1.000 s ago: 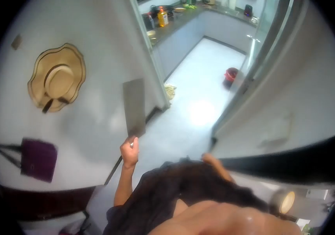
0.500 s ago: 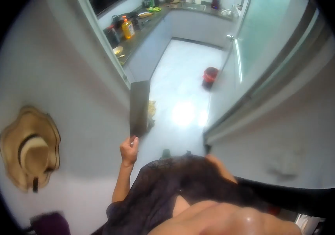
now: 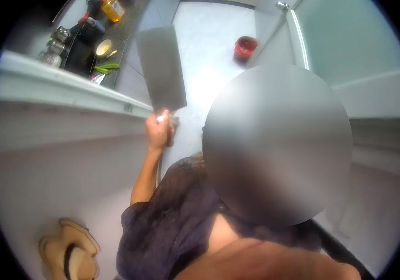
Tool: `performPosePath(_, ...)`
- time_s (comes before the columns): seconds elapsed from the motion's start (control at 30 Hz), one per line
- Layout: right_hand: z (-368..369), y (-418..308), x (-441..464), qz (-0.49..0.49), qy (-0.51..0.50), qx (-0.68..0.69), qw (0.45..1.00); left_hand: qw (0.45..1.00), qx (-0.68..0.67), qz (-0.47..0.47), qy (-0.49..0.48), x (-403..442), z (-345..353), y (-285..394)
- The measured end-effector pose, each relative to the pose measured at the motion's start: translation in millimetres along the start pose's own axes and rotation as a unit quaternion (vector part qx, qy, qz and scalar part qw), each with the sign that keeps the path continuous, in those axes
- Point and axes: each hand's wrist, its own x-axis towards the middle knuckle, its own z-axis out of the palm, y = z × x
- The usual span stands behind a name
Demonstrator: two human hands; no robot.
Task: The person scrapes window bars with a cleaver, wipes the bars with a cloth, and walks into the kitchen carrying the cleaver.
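My left hand [image 3: 159, 130] is closed around the handle of a broad, flat grey cleaver-like blade [image 3: 162, 67]. The blade points up and away from me, in front of the doorway and the cabinet side. A large round blur covers the area right of my dark shirt [image 3: 176, 191], and my right hand is not visible there.
A counter [image 3: 127, 42] at the upper left bears a yellow bottle [image 3: 113, 10], a small bowl [image 3: 103, 47], green vegetables [image 3: 106, 68] and jars. A red-lined bin [image 3: 245, 48] stands on the floor by a glass door [image 3: 354, 42]. A straw hat [image 3: 79, 261] hangs lower left.
The view has moved forward to the doorway, so the counter and bin are nearer and the hat has shifted lower. My left hand still holds the blade. My right hand has gone out of sight.
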Motion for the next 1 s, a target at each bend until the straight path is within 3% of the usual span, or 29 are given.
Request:
performPosePath(0.07, -2, -11, 23, 0.03, 0.004, -0.023, 0.999, 0.992, -0.122, 0.008, -0.016, 38, 14, -6)
performPosePath(0.23, -55, -101, 108, 0.05, -0.03, -0.118, 0.991, 0.989, -0.145, -0.003, 0.026, 163, 57, 8)
performPosePath(0.27, -64, -129, 134, 0.016, -0.049, -0.199, 0.979, 0.989, -0.143, -0.019, 0.017, 182, 57, 2)
performPosePath(0.3, -79, -165, 164, -0.105, -0.076, -0.441, 0.888, 0.989, -0.141, -0.033, 0.011, 203, 60, 2)
performPosePath(0.33, -94, -198, 185, -0.168, -0.038, -0.336, 0.926, 0.992, -0.121, -0.023, 0.02, 224, 65, 5)
performPosePath(0.43, -131, -323, 224, -0.257, 0.034, -0.247, 0.934, 0.989, -0.116, -0.055, 0.072, 267, 72, 23)
performPosePath(0.53, -148, -511, 206, -0.183, 0.082, 0.008, 0.98, 0.993, -0.096, -0.048, 0.058, 329, 80, 37)
performPosePath(0.63, -160, -621, 220, -0.176, 0.041, 0.091, 0.979, 0.993, -0.099, -0.05, 0.049, 394, 83, 45)
performPosePath(0.7, -165, -643, 259, -0.191, 0.05, 0.12, 0.973, 0.992, -0.106, -0.06, 0.034, 437, 83, 45)
performPosePath(0.77, -181, -643, 305, -0.292, 0.087, -0.057, 0.951, 0.996, -0.077, -0.044, -0.007, 489, 84, 45)
performPosePath(0.83, -189, -624, 325, -0.212, 0.076, -0.019, 0.974, 0.996, -0.073, -0.039, -0.021, 542, 89, 54)
performPosePath(0.9, -186, -626, 310, -0.059, 0.114, 0.045, 0.991, 0.995, -0.069, -0.038, -0.059, 595, 104, 65)
performPosePath(0.93, -188, -567, 370, -0.162, 0.029, -0.31, 0.936, 0.993, -0.086, -0.047, -0.067, 622, 108, 72)
performPosePath(0.97, -190, -510, 429, -0.308, 0.031, -0.589, 0.747, 0.991, -0.099, -0.06, -0.073, 646, 105, 77)
performPosePath(1.0, -194, -519, 387, -0.288, 0.057, -0.439, 0.849, 0.988, -0.112, -0.044, -0.092, 666, 114, 78)
